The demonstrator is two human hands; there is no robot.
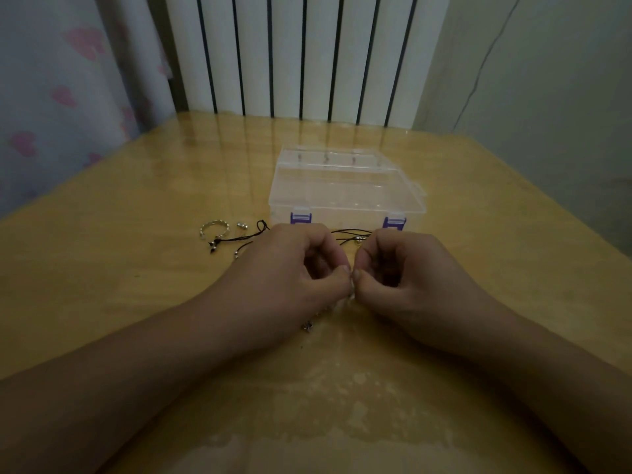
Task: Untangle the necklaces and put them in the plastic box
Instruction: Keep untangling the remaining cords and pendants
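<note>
Silver chain [351, 295] was pinched between my left hand [294, 268] and right hand [403, 268] above the worktop [136, 268], just before the closed plastic box [345, 189]; I judged that hard pulling could tighten the knot or snap it.

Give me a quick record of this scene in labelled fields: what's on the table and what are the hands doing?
surface: wooden table
container: clear plastic box, lid down, purple latches, behind the hands
left hand: pinches a thin silver chain
right hand: pinches the same chain, fingertips meeting the left hand's
loose items: black cord necklace, silver ring left of the hands
in the box: no necklace visible
</note>
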